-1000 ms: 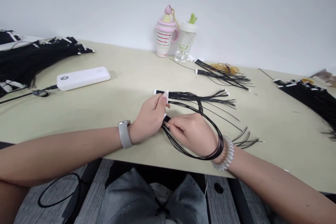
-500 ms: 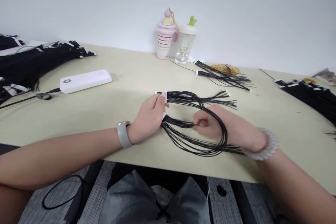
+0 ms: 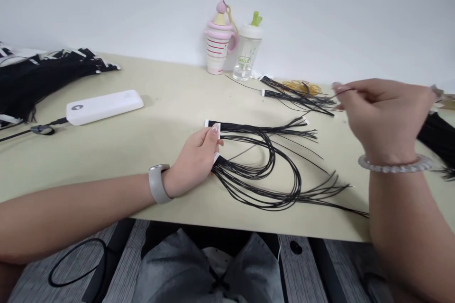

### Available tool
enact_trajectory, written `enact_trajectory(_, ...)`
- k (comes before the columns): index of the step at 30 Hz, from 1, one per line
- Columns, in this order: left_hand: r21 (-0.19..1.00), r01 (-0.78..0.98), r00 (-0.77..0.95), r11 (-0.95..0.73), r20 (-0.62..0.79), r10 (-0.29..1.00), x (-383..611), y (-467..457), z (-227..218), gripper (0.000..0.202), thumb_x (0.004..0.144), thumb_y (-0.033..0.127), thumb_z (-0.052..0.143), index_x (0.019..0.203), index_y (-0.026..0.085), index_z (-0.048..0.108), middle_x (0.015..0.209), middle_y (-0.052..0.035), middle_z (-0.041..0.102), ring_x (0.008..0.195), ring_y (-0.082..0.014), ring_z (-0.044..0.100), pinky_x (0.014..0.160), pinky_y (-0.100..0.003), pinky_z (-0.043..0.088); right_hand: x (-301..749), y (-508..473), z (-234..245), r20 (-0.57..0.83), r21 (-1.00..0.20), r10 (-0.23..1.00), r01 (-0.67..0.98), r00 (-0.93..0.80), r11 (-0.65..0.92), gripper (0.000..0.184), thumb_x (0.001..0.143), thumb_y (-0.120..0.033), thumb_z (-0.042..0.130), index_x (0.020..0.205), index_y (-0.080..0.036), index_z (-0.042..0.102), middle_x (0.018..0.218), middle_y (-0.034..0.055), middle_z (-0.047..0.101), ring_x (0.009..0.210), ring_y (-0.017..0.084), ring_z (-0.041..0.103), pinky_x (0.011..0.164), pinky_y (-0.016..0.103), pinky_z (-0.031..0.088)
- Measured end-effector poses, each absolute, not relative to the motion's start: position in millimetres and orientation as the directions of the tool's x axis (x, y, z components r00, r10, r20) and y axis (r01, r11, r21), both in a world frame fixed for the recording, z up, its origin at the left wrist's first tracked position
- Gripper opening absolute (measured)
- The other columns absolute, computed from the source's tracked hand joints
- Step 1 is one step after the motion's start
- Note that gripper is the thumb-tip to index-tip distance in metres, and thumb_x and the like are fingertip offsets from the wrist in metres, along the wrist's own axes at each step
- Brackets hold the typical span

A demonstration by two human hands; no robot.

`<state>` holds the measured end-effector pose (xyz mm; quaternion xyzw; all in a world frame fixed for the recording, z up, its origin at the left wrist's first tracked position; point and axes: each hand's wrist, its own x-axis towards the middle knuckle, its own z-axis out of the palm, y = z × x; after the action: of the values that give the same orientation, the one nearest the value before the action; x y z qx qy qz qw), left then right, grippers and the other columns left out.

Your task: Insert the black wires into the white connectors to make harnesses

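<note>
My left hand is closed over the white connector ends of a wire harness, thumb on top. Its black wires loop to the right across the table, and their loose ends fan out. One white connector shows just below my fingers; another peeks out above the thumb. My right hand is raised to the right, apart from the loop, with thumb and forefinger pinching a thin dark wire. Where that wire's far end lies, I cannot make out.
Behind lie more black wire bundles and yellow rubber bands. A pink-lidded cup and a clear bottle stand by the wall. At left are a white power bank and a harness pile; another pile lies right.
My right hand has moved from inside the wire loop up and to the right, now with a thin wire in its pinch. My left hand keeps its hold on the connectors.
</note>
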<state>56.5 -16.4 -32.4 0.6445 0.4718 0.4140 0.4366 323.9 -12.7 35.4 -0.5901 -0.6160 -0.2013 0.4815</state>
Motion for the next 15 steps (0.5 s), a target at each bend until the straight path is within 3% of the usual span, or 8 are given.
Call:
enact_trajectory(1, 0.955, 0.244, 0.218, -0.171, 0.118, 0.969, 56, -17, -32, 0.039, 0.089, 0.044, 0.030, 0.066, 0.015, 0.043, 0.055, 0.0024, 0.039, 0.049, -0.0070, 0.036, 0.048, -0.021, 0.029, 329, -11, 38, 0.804, -0.457, 0.538, 0.842, 0.253, 0.286, 0.027, 0.073, -0.029, 0.061, 0.089, -0.009, 0.070, 0.071, 0.0111, 0.066, 0.056, 0.012, 0.057, 0.046, 0.024, 0.034)
enact_trajectory(3, 0.958, 0.237, 0.225, -0.159, 0.105, 0.969, 55, -17, -33, 0.039, 0.089, 0.044, 0.030, 0.066, 0.015, 0.043, 0.055, 0.0027, 0.039, 0.048, -0.0069, 0.036, 0.048, -0.020, 0.030, 338, -10, 47, 0.661, -0.707, 0.669, 0.578, 0.339, 0.406, 0.035, 0.081, -0.029, 0.049, 0.109, -0.013, 0.062, 0.106, 0.0121, 0.063, 0.076, 0.015, 0.061, 0.050, 0.026, 0.034)
enact_trajectory(5, 0.960, 0.242, 0.225, -0.139, 0.084, 0.971, 54, -17, -33, 0.039, 0.089, 0.044, 0.029, 0.066, 0.015, 0.043, 0.055, 0.0026, 0.040, 0.049, -0.0071, 0.036, 0.049, -0.020, 0.031, 338, -10, 57, 0.502, -0.853, 0.810, 0.331, 0.302, 0.405, 0.038, 0.088, -0.024, 0.032, 0.118, -0.022, 0.055, 0.126, 0.0045, 0.051, 0.085, 0.011, 0.060, 0.052, 0.027, 0.033)
enact_trajectory(6, 0.961, 0.244, 0.225, -0.130, 0.075, 0.972, 54, -16, -34, 0.039, 0.089, 0.044, 0.029, 0.066, 0.015, 0.042, 0.055, 0.0025, 0.040, 0.049, -0.0072, 0.036, 0.049, -0.020, 0.031, 333, -10, 61, 0.446, -0.887, 0.845, 0.269, 0.294, 0.375, 0.039, 0.088, -0.020, 0.030, 0.119, -0.024, 0.053, 0.127, 0.0028, 0.049, 0.078, 0.007, 0.059, 0.051, 0.026, 0.032)
enact_trajectory(9, 0.964, 0.237, 0.251, -0.121, 0.059, 0.966, 52, -14, -34, 0.040, 0.089, 0.044, 0.028, 0.065, 0.015, 0.041, 0.056, 0.0023, 0.041, 0.050, -0.0071, 0.036, 0.050, -0.020, 0.032, 297, -13, 61, 0.406, -0.902, 0.886, 0.250, 0.223, 0.351, 0.047, 0.085, -0.009, 0.040, 0.128, -0.029, 0.041, 0.105, 0.0033, 0.063, 0.046, -0.002, 0.043, 0.046, 0.022, 0.030)
enact_trajectory(11, 0.968, 0.223, 0.294, -0.115, 0.046, 0.955, 49, -12, -34, 0.040, 0.089, 0.044, 0.028, 0.064, 0.015, 0.039, 0.055, 0.0027, 0.040, 0.049, -0.0067, 0.035, 0.049, -0.020, 0.031, 266, -14, 51, 0.451, -0.863, 0.890, 0.289, 0.072, 0.414, 0.059, 0.082, -0.010, 0.048, 0.132, -0.032, 0.028, 0.081, -0.0021, 0.064, 0.045, 0.001, 0.042, 0.045, 0.019, 0.033)
enact_trajectory(13, 0.975, 0.201, 0.335, -0.096, 0.024, 0.942, 44, -10, -34, 0.039, 0.089, 0.044, 0.029, 0.063, 0.015, 0.038, 0.055, 0.0031, 0.039, 0.049, -0.0061, 0.034, 0.048, -0.019, 0.030, 240, -12, 38, 0.381, -0.846, 0.923, 0.383, -0.049, 0.370, 0.030, 0.084, -0.018, 0.048, 0.114, -0.022, 0.044, 0.075, -0.0008, 0.063, 0.044, 0.003, 0.041, 0.042, 0.018, 0.033)
enact_trajectory(15, 0.984, 0.171, 0.348, -0.048, -0.015, 0.937, 40, -9, -34, 0.039, 0.089, 0.044, 0.030, 0.064, 0.015, 0.039, 0.054, 0.0036, 0.038, 0.049, -0.0057, 0.034, 0.047, -0.019, 0.030, 224, -8, 26, 0.311, -0.795, 0.934, 0.491, -0.174, 0.356, 0.008, 0.082, -0.023, 0.052, 0.087, -0.017, 0.054, 0.073, 0.0007, 0.062, 0.054, 0.005, 0.048, 0.048, 0.019, 0.039)
